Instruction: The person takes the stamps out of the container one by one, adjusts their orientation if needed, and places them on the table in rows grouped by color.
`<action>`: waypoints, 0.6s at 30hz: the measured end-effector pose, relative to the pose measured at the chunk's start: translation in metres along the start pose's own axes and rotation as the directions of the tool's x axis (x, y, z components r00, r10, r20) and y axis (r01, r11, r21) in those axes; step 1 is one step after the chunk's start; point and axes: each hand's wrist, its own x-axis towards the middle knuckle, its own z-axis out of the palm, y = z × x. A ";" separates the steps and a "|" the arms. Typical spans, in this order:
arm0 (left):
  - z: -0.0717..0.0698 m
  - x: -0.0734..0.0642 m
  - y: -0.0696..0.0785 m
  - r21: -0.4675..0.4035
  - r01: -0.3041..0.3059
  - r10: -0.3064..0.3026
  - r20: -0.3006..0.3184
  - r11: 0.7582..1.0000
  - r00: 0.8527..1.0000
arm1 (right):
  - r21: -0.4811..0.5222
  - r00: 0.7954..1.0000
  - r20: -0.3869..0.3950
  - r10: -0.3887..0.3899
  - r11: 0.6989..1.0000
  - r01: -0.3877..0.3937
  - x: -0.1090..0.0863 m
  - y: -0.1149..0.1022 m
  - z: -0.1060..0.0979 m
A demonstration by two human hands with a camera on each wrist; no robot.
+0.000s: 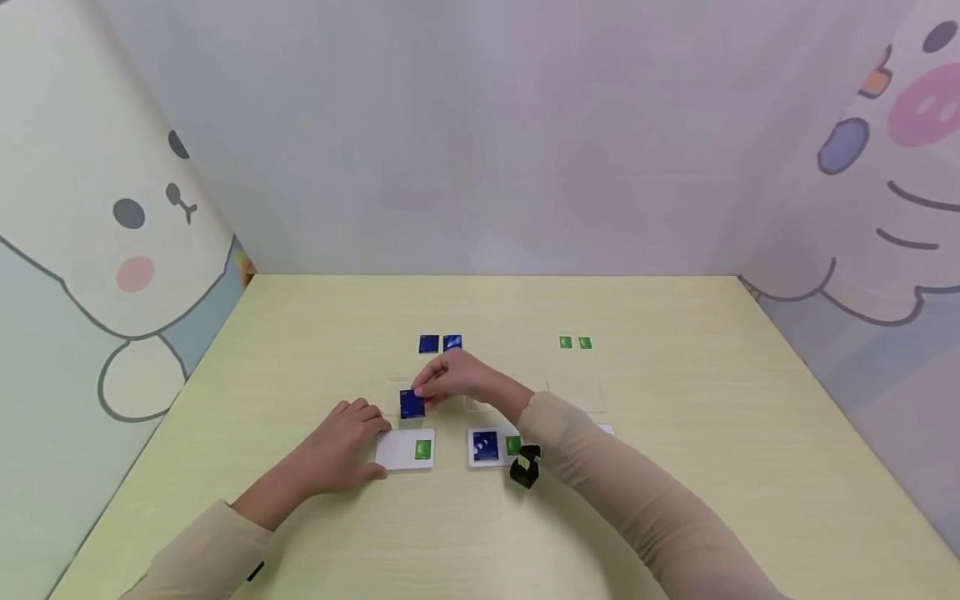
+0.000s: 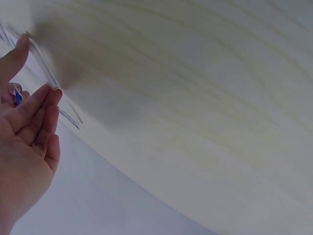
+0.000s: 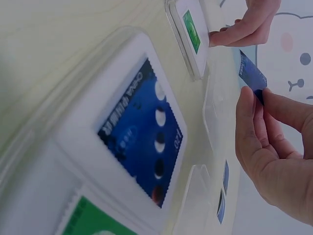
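A blue stamp (image 1: 412, 404) is pinched at one edge by the clamped fingers of the right hand (image 1: 452, 375), its body projecting beyond the fingertips. A white card (image 1: 396, 450) is touched by the left hand (image 1: 339, 446), thumb and fingers apart.

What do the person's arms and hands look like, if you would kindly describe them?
The left sleeve and right sleeve are plain beige and stop short of the hands. Neither the left hand nor the right hand wears a glove. A small black object with a yellow patch shows at the right cuff.
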 end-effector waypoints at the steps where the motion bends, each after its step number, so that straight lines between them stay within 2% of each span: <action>1: 0.000 0.000 0.000 0.000 0.001 -0.001 0.000 1.000 1.000 | -0.006 1.000 -0.003 -0.003 1.000 0.002 0.001 0.000 -0.001; 18: 0.002 0.001 -0.003 0.000 -0.007 0.007 0.006 1.000 1.000 | 0.013 0.999 -0.032 -0.017 1.000 0.018 0.012 -0.007 -0.011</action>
